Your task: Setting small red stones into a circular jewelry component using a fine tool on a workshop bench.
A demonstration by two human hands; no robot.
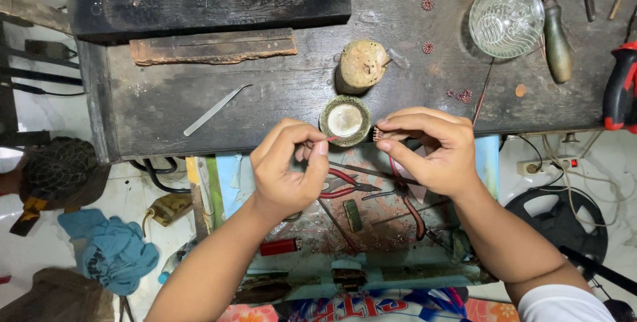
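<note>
Left hand (285, 169) fingertips pinching a thin reddish wire piece (331, 139), right hand (431, 149) fingertips gripping a small dark beaded ornament (378, 134), both held just beside a round green-rimmed dish (345, 121), red-handled pliers (348, 186) below, scarred dark wooden workbench (265, 89) behind

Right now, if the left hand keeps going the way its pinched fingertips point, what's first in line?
The left hand points right with a thin red wire. First in line looks like the small toothed piece pinched by the right hand. The round tin sits just behind; depth is unclear.
</note>
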